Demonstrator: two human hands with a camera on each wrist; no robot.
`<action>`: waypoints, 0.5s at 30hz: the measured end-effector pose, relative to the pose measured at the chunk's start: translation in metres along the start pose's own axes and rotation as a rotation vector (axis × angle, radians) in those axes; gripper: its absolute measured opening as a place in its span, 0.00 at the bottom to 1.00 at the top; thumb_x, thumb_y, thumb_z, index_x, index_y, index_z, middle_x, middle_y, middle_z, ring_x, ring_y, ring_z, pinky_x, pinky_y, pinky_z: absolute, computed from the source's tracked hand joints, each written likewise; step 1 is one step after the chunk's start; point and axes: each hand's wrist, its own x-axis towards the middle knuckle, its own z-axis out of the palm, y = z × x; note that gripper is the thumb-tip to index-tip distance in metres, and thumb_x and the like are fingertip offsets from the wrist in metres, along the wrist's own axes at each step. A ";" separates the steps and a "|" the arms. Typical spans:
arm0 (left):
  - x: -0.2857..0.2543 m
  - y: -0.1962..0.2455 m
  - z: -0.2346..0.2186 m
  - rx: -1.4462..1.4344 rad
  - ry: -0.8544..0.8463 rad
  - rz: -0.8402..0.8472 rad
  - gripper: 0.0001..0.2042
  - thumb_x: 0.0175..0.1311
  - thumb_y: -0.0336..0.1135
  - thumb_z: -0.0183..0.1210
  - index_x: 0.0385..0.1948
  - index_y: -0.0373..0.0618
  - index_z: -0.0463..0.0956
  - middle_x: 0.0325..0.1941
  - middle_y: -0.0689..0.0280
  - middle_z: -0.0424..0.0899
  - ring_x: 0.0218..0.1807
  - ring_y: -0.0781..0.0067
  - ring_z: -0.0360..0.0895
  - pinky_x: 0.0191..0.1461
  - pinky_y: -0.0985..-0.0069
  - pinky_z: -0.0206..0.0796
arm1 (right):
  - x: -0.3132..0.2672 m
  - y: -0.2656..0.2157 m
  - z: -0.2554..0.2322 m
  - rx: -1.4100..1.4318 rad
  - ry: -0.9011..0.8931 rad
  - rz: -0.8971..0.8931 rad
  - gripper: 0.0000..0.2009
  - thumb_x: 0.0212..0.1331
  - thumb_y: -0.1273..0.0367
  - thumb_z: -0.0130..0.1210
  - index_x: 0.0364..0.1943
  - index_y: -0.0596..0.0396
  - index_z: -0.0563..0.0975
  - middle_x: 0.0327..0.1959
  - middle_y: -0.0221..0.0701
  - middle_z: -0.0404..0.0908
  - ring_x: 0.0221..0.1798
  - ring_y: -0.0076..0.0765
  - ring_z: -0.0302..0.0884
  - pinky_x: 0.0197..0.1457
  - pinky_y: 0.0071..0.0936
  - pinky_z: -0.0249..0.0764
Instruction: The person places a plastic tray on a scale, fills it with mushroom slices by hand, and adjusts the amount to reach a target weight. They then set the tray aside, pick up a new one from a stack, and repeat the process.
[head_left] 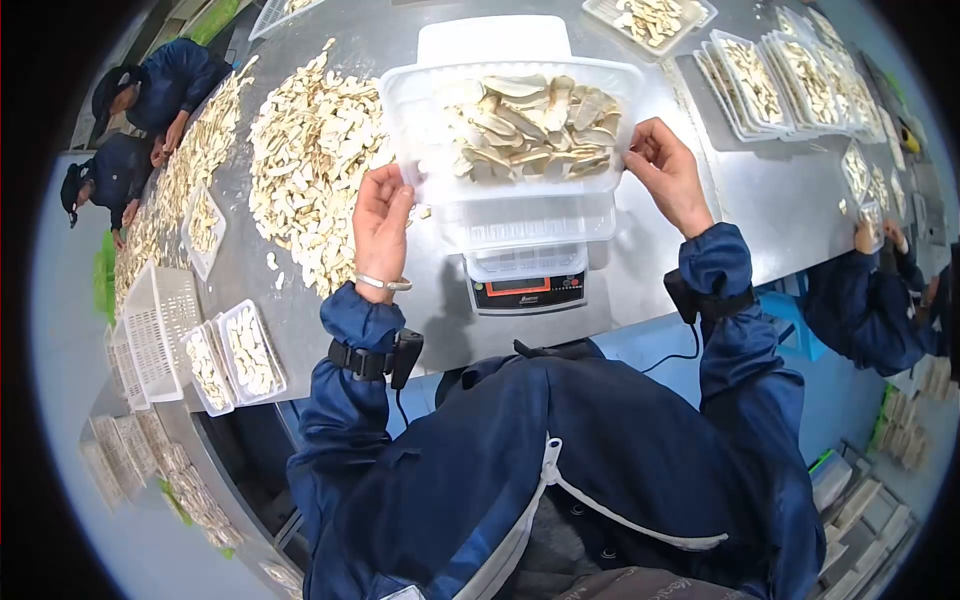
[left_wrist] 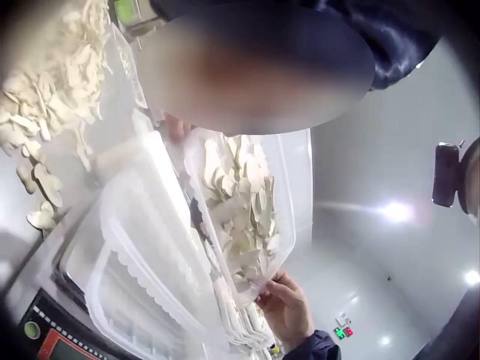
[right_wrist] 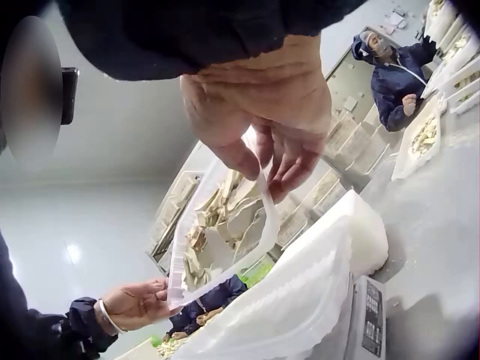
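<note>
Here we have the tray [head_left: 413, 118] stretched lengthwise between us, left hand [head_left: 380, 232] pinching one end, right hand [head_left: 674, 182] the other, equally near.

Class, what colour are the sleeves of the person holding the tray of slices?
The sleeves are dark blue, seen best in the head view.

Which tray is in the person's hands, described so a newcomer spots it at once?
Find the steel table, then the scale near its edge with the orange-framed display. Above it, look for the clear tray of pale slices. Unlike the filled trays resting on the table, this one is held up, left hand and right hand gripping opposite ends.
</note>
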 end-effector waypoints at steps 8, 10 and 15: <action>-0.003 -0.023 0.037 -0.026 0.082 0.018 0.28 0.58 0.23 0.47 0.63 0.37 0.55 0.65 0.54 0.61 0.70 0.64 0.54 0.72 0.68 0.45 | -0.012 0.012 0.009 -0.304 0.107 -0.362 0.10 0.49 0.81 0.56 0.37 0.61 0.72 0.31 0.37 0.77 0.32 0.36 0.78 0.39 0.26 0.75; -0.008 -0.031 0.036 -0.063 0.105 -0.018 0.30 0.56 0.22 0.45 0.65 0.38 0.50 0.68 0.54 0.57 0.71 0.63 0.53 0.72 0.66 0.44 | -0.014 0.006 0.013 -0.318 0.119 -0.429 0.10 0.47 0.82 0.57 0.34 0.60 0.72 0.38 0.40 0.79 0.36 0.41 0.80 0.39 0.27 0.76; -0.017 -0.040 0.030 -0.018 0.109 -0.038 0.32 0.59 0.21 0.42 0.69 0.39 0.45 0.71 0.53 0.53 0.73 0.60 0.50 0.73 0.64 0.45 | -0.008 0.004 0.013 -0.318 0.084 -0.544 0.11 0.44 0.84 0.57 0.32 0.59 0.71 0.45 0.42 0.80 0.41 0.43 0.81 0.40 0.28 0.77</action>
